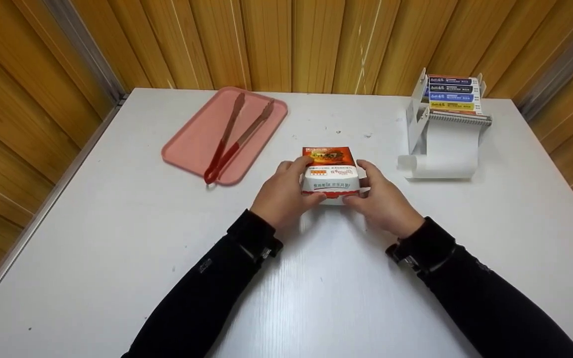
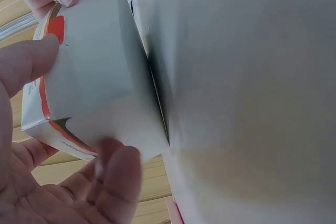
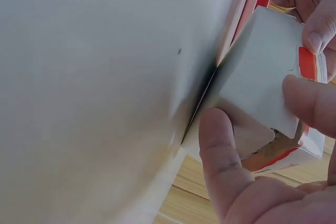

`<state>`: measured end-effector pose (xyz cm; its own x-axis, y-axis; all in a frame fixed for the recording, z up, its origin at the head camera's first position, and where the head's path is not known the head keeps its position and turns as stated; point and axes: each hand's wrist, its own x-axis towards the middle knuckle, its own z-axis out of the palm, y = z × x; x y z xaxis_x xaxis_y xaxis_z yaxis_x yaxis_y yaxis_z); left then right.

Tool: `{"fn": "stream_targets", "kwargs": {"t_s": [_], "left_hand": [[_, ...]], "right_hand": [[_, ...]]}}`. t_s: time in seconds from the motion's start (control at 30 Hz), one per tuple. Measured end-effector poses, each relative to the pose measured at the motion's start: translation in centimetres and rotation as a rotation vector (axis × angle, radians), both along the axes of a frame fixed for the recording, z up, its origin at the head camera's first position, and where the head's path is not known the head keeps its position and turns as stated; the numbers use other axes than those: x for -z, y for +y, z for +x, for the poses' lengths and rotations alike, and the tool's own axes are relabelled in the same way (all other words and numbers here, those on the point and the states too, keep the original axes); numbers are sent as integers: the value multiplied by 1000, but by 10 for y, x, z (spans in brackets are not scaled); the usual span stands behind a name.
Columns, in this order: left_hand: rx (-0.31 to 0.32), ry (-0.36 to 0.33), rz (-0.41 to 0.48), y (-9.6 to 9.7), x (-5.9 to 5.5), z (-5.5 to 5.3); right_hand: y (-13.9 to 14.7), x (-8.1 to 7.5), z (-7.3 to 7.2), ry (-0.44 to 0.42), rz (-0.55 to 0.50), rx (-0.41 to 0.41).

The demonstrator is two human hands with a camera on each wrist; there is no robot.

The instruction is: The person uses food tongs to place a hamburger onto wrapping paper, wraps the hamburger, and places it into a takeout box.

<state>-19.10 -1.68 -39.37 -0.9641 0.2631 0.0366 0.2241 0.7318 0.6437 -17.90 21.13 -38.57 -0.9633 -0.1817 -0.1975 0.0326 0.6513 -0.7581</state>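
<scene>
A small burger box [image 1: 331, 171] with a burger picture on its lid stands on the table between both hands. My left hand [image 1: 286, 194] grips its left side, thumb on the front face and a finger at the lid's edge. From the other side my right hand [image 1: 386, 201] holds the box, its thumb at the front below the red band. In the left wrist view the plain white front [image 2: 94, 61] shows, with a red tab [image 2: 56, 29] at the lid seam. The right wrist view shows a side flap [image 3: 247, 132] by my right fingers, with brown inner card visible above it.
A pink tray [image 1: 187, 144] lies at the back left with red-handled tongs [image 1: 229, 149] on it. A white dispenser rack [image 1: 416, 119] with several coloured label boxes [image 1: 450, 94] and a hanging white paper sheet [image 1: 450, 149] stands at the back right. Wood-patterned panels [image 1: 266, 44] stand behind the table.
</scene>
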Motion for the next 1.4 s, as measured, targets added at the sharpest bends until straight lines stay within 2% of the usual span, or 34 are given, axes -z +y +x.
{"fn": "stream_targets", "kwargs": {"t_s": [0.2, 0.4, 0.6, 0.77, 1.03, 1.4], "left_hand": [[10, -5, 12, 0, 1, -2], [16, -31, 28, 0, 1, -3], [34, -35, 31, -3, 2, -5], [38, -58, 30, -4, 1, -5], [13, -79, 59, -3, 0, -3], [4, -82, 51, -3, 0, -1]], "right_hand": [[-3, 1, 0, 12, -29, -20], [-8, 1, 0, 74, 85, -9], [-13, -1, 2, 103, 153, 13], [-15, -1, 1, 105, 165, 12], [-14, -2, 1, 56, 177, 2], [-13, 0, 3, 103, 147, -27]]}}
